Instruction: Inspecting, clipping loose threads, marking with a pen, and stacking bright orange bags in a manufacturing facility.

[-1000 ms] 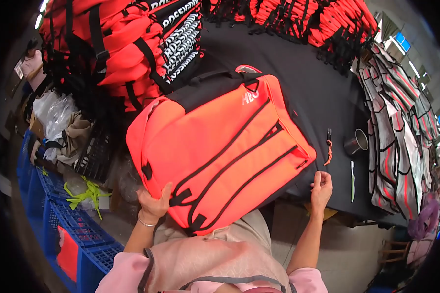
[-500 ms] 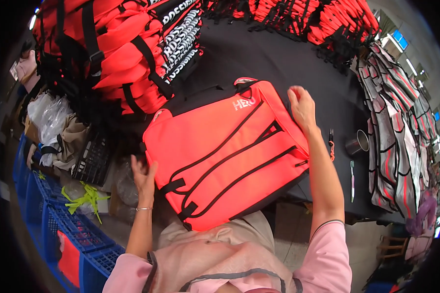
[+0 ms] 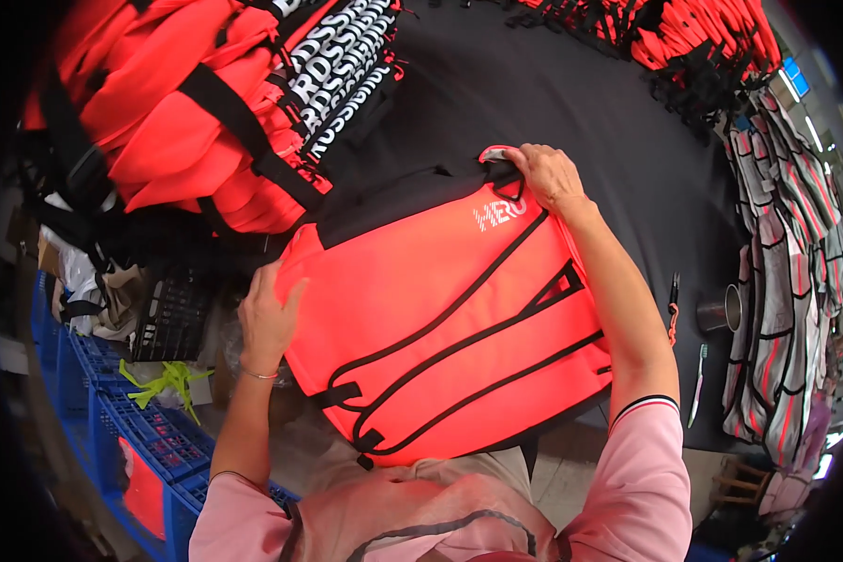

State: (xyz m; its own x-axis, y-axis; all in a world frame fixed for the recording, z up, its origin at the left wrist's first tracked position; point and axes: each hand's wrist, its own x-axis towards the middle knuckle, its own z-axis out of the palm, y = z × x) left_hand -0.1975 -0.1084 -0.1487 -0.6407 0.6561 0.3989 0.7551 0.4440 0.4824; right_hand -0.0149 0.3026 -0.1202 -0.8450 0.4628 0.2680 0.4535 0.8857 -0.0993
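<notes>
A coral-red backpack with curved black trim and white lettering near its upper right corner lies slanted across the dark table edge and my lap. My right hand is closed over its upper right corner, fingers curled on the pale-lined edge by a black loop. At the left side my left hand rests against the backpack's edge, thumb spread away from the fingers. Some of its fingertips are hard to make out against the red cloth.
A tall stack of red bags with black straps stands at the left. More red bags lie far right. Grey pieces hang at the right, near a metal cup and a toothbrush. Blue crates stand lower left.
My right hand has moved up from the backpack's right side and closed on its top corner. My left hand has come up against the left edge. The view has shifted.
</notes>
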